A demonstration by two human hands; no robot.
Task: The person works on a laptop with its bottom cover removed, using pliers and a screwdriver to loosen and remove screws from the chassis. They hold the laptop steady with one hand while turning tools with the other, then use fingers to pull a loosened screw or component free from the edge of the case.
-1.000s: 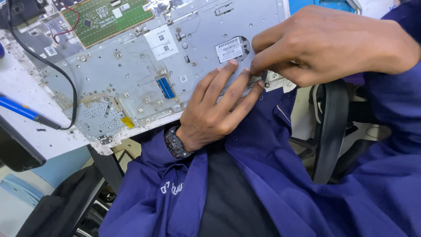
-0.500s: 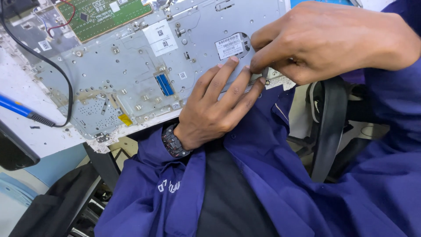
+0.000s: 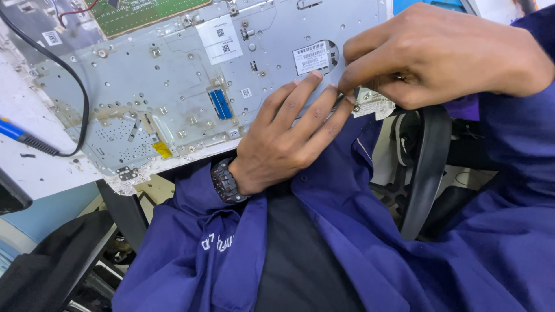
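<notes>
electronics repair workshop | bare laptop chassis [image 3: 173,86] | circuit board [image 3: 139,13] | soldering iron [image 3: 26,138]

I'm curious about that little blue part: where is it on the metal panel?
In the head view the small blue connector sits near the middle of the grey metal panel, just left of the left hand and below a white sticker.

Two hands, the left hand [image 3: 289,144] and right hand [image 3: 439,55]; one metal laptop panel [image 3: 173,92]; one green circuit board [image 3: 144,11]; one blue connector [image 3: 220,104]; one wristwatch [image 3: 225,182]; one black cable [image 3: 81,104].
</notes>
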